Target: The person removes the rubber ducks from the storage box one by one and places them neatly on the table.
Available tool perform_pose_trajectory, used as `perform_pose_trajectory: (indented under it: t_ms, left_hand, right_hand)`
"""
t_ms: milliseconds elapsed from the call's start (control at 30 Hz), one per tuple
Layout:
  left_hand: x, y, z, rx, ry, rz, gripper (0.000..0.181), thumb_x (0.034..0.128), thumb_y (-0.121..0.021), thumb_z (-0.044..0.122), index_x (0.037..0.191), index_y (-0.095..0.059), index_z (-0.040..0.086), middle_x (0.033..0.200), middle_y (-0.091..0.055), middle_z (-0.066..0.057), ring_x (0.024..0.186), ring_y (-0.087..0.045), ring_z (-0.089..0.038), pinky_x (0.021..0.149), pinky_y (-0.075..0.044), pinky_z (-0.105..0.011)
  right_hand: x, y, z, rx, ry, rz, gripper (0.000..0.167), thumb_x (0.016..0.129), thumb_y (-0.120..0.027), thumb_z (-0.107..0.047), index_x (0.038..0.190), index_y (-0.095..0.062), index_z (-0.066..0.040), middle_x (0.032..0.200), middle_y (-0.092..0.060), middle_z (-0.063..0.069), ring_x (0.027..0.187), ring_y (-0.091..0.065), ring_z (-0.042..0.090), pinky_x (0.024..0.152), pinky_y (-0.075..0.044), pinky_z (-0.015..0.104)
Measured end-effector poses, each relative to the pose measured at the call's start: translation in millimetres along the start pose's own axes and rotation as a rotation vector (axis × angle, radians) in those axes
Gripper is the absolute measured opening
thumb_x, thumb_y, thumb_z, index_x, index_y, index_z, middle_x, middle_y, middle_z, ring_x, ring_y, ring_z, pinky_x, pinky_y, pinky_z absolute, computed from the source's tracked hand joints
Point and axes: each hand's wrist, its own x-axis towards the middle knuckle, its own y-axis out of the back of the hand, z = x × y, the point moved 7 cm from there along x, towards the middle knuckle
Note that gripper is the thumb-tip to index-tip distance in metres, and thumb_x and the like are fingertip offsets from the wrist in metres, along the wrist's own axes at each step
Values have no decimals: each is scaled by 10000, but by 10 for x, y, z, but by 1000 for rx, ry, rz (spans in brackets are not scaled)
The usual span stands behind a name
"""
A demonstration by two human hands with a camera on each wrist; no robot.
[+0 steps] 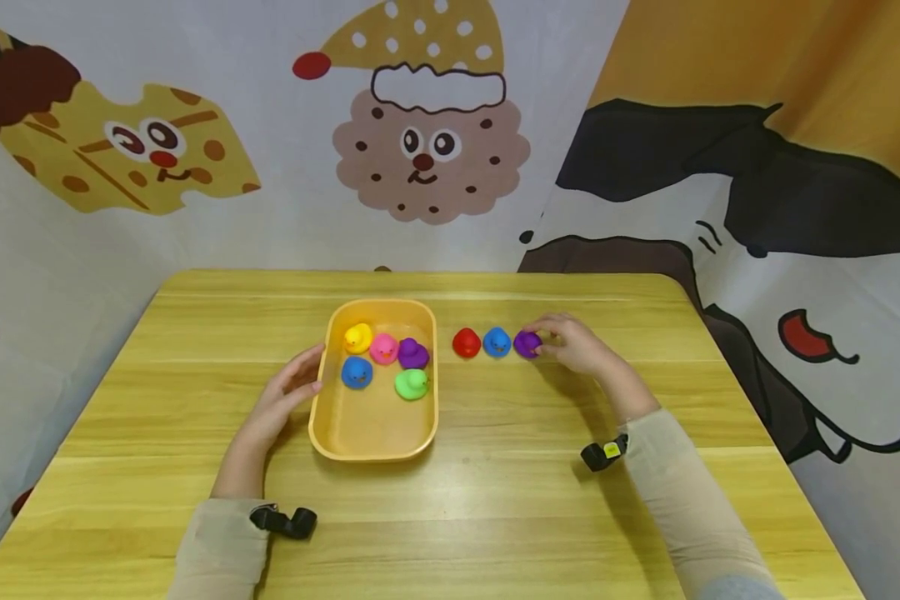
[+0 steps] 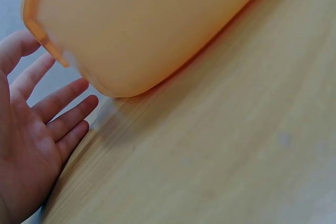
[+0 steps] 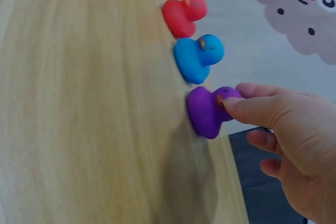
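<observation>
At the right end of a short row of rubber ducks, my right hand (image 1: 573, 343) pinches the head of a purple rubber duck (image 3: 203, 113) between thumb and forefinger. The duck's base sits on the table. Just left of it stand a blue rubber duck (image 1: 497, 342) and a red rubber duck (image 1: 467, 342). My left hand (image 1: 281, 396) is at the left side of an orange plastic tray (image 1: 375, 454), its fingertips at the wall. In the left wrist view those fingers (image 2: 68, 116) are spread and loosely extended.
Inside the tray are a yellow duck (image 1: 358, 338), a pink duck (image 1: 384, 348), a second purple duck (image 1: 413, 354), a second blue duck (image 1: 357, 372) and a green duck (image 1: 412, 384). All stands on a wooden table (image 1: 495, 517) against a cartoon-printed cloth (image 1: 270, 233).
</observation>
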Motion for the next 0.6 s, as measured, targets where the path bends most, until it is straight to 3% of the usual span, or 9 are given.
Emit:
perform_pose_trajectory:
  t_ms: [200,400,600]
  left_hand:
    - [-4,6,-4,0,0,4,537,979,-526,78,1480,-337,40,1468,-356,-232,1249,-425,-114,960,-369,-173]
    - [-9,4,-1,-1,1,3,538,978,-526,79,1480,-337,39,1467,-356,-233,1250,-424,-130,955,-373,-177]
    - [-7,-1,0,-3,-2,2,536,977,-526,77,1479,-340,43,1464,-362,-231,1245,-430,-124,957,-375,-183]
  right_hand:
    - [-13,124,-155,2,36,72,386,853,-702,-20,1230,-623,5,1204,-608,172,979,-538,368,835,-447,497]
    - [-29,184,-378,15,53,149,366,849,-737,-111,1190,-649,-12,1180,-622,146,1001,-535,367,846,-441,530]
    - [-32,180,-660,-8,111,216,366,804,-786,-132,1137,-682,-25,1090,-656,117,1000,-552,351,847,-447,483]
